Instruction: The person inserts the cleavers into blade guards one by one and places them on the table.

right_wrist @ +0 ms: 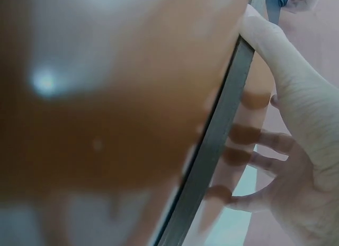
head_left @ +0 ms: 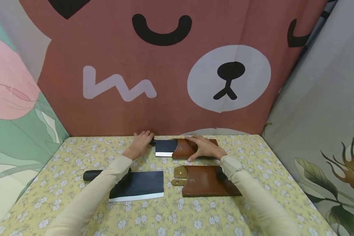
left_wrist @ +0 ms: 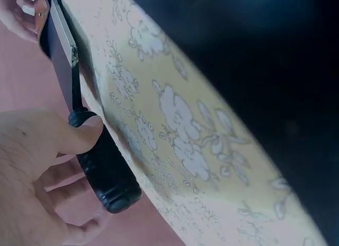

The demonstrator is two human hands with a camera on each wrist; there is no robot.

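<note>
My left hand (head_left: 140, 144) grips the black ribbed handle (left_wrist: 108, 169) of the rear cleaver, thumb on top. The dark blade (head_left: 165, 148) of this cleaver, with its bright edge, is partly inside a brown leather sheath (head_left: 181, 149); the rest of the blade is hidden. Across that sheath my right hand (head_left: 205, 147) holds on, its thumb at the near edge and fingers over the far side. Nearer to me lies a larger cleaver (head_left: 141, 185), its handle partly behind my left sleeve. To its right is a second brown sheath (head_left: 203, 183), partly under my right forearm.
Tan straps (head_left: 179, 182) with snap buttons stick out from the near sheath's left end. A yellow floral cloth (head_left: 171, 216) covers the table. Behind it hangs a reddish-brown bear-print curtain (head_left: 171, 114), close to both hands; a grey patterned curtain (head_left: 318, 131) hangs at right.
</note>
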